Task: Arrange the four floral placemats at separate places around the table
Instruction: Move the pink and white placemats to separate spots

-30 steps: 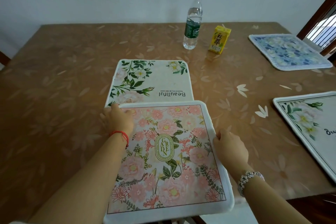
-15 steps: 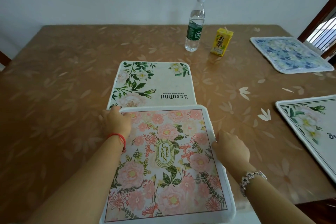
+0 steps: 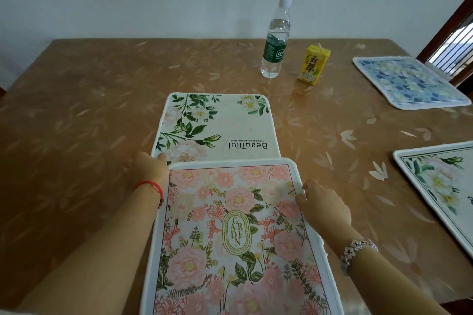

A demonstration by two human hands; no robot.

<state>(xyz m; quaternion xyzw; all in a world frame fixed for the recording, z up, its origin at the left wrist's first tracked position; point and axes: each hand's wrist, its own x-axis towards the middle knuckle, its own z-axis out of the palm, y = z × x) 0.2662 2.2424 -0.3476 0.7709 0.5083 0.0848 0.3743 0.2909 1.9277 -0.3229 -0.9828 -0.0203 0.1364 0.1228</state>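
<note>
As the pink mat (image 3: 238, 238) lies at the counter (image 3: 76, 123) near edge, its far edge overlaps the cream mat (image 3: 217, 125) at ctr. L hand (image 3: 148, 169) fingers curl round its far-L corner; R hand (image 3: 325, 204) pinches its R edge, thumb on top. Far R: blue mat (image 3: 409, 84); R edge: 4th mat (image 3: 440, 186). At back, bottle (image 3: 275, 41) & juice box (image 3: 313, 64) stand near each other.
</note>
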